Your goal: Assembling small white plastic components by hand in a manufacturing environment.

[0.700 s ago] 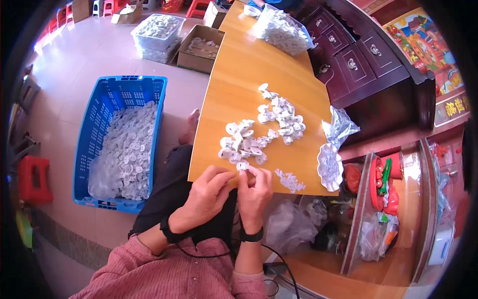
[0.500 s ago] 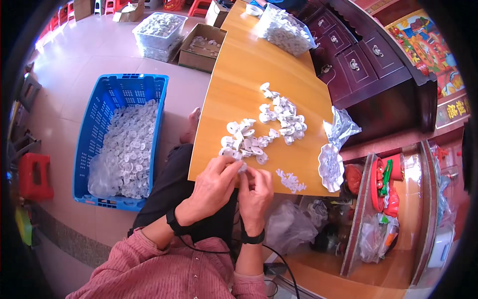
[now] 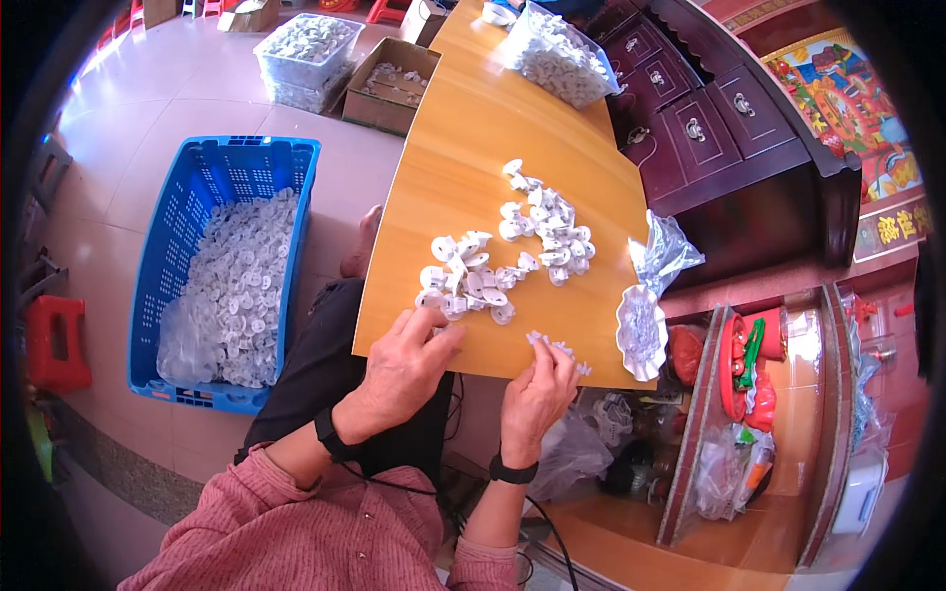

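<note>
From the head view, my left hand (image 3: 404, 369) lay flat-fingered at the near edge of the wooden table (image 3: 463, 128), fingers spread loosely and reaching into the nearer heap of small white plastic caps (image 3: 468, 281); it gripped nothing that I could see, the fingertips only touching the closest pieces. My right hand (image 3: 537, 394) was pinched nearly shut, thumb against forefinger, on a tiny white piece from the little cluster of small white parts (image 3: 557, 347) at the table's edge. Whether the pinch truly held one I could not tell for sure.

To do this well, I judged I should draw one cap clear of the heap before lifting, and keep the pinch light, so that the small parts would not scatter off the edge.

A second heap of white caps (image 3: 547, 222) lay farther up the table. Right of it sat an open clear plastic bag (image 3: 665, 254) and a rolled-down bag of small parts (image 3: 641, 330). A blue crate (image 3: 163, 256) lined with plastic and half filled with white caps stood on the floor to my left. Farther off were a cardboard box (image 3: 394, 84), a clear tub (image 3: 305, 49) and a full clear bag (image 3: 557, 59) on the table's far end. A colourful picture with a red and gold sign (image 3: 852, 98) hung at the right.
</note>
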`<state>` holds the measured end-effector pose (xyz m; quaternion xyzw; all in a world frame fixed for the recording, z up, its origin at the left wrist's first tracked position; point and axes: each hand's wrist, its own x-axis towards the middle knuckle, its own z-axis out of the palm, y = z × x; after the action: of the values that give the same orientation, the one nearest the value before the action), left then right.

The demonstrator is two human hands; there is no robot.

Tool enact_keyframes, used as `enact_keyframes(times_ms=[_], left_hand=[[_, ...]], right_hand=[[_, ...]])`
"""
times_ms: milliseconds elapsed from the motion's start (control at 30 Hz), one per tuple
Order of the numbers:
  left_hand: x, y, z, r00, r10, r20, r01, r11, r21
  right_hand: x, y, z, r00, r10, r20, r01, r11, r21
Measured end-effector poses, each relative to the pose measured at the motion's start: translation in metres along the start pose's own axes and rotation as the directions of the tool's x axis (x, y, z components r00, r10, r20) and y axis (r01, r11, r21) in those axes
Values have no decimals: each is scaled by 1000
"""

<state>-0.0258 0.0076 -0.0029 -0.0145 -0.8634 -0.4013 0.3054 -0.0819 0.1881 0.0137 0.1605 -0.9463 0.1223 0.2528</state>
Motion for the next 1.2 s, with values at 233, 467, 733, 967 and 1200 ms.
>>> enact_keyframes(times_ms=[233,467,733,967,1200], left_hand=[[0,-1,1,999,1,-47,-2,1000,-11],[-1,-1,1,998,7,-59,-8,1000,-14],[-2,-3,0,999,9,-48,-10,1000,-18],[-1,-4,0,997,20,-74,-21,1000,-13],[-3,-5,2,996,20,-84,-22,999,-24]], right_hand=[[-6,12,6,981,116,-154,-85,977,194],[-11,3,3,996,38,-82,-22,983,183],[-17,-14,-4,998,-22,50,20,999,41],[-23,-8,-6,1000,-7,-6,8,988,157],[-26,-10,-12,991,-107,76,98,989,113]])
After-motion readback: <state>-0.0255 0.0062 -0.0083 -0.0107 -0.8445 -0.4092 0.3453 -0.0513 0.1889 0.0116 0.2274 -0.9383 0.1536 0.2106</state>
